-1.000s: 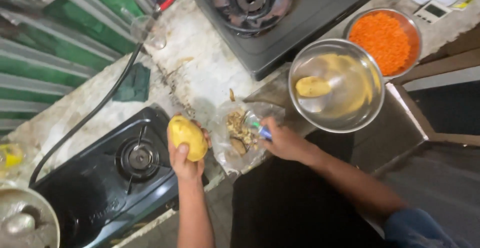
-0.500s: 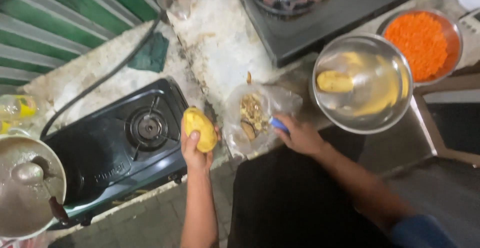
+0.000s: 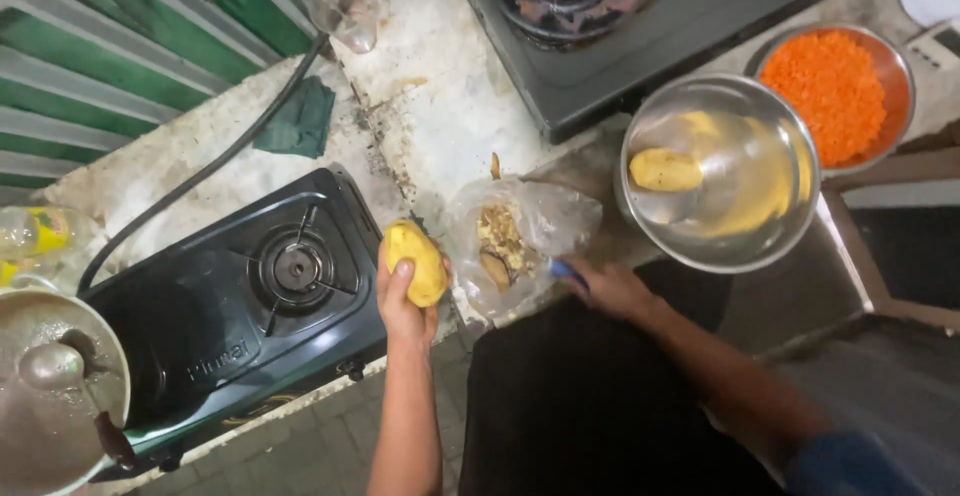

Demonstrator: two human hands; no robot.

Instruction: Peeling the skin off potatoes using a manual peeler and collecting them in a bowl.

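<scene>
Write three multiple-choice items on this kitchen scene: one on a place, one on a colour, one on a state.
1. Where does the peeled potato lie?
A. in the steel bowl
B. on the stove
C. in the bag

2. What colour is the grated food in the far bowl?
A. green
B. orange
C. white

3. What does the left hand do?
A. rests flat and empty
B. grips a pan handle
C. holds a yellow potato

Key: 1 A, it sits inside the bowl's wall; 2 B, the heap is bright orange; 3 C, fingers wrap the potato over the counter edge.

Kitchen, prob. home: two gas stoves [image 3: 240, 296] on worn stone counter [image 3: 440, 106], steel bowls [image 3: 730, 171], grated carrot [image 3: 825, 81].
</scene>
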